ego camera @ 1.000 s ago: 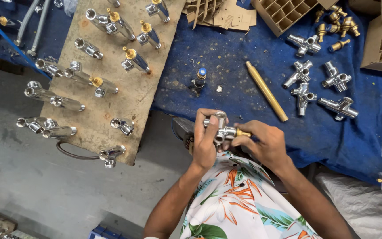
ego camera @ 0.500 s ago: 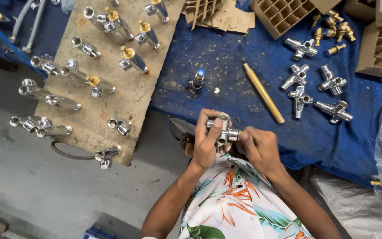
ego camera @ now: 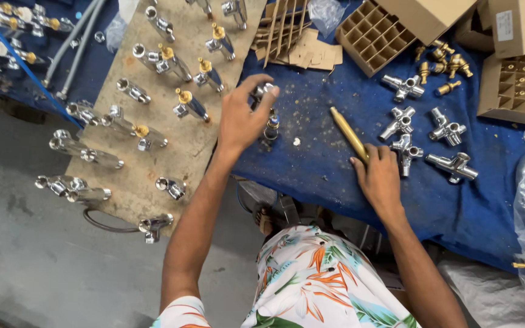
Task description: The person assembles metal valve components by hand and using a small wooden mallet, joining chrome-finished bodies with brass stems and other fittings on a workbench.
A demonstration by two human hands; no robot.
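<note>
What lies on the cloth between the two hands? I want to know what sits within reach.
In the head view, between the left hand and right hand: an upright fitting, a small white bit, otherwise bare blue cloth.

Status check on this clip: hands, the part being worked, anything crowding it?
Left hand shut on chrome valve, held over blue cloth. Right hand on brass rod. Upright fitting close beneath the valve.

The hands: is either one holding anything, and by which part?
The left hand holds a shiny metal valve in its fingertips, by the body. The right hand rests on the lower end of a brass rod; whether it grips it cannot be told.
</note>
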